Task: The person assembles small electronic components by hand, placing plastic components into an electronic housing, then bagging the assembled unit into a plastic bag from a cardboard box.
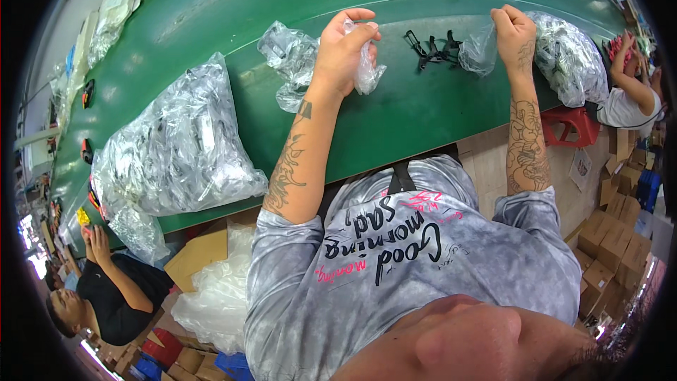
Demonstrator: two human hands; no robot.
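Head view: my left hand (343, 46) pinches a small clear bag (367, 63), my right hand (515, 35) grips another bag (479, 53) beside black clips (434, 49) on the green table (395, 113).

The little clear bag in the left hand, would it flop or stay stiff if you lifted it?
The small clear bag would probably flop: it is thin film, already crumpled where the left hand pinches it. It likely weighs very little, since it looks empty and see-through. It may feel slippery too, judging by its shiny surface against the green table.
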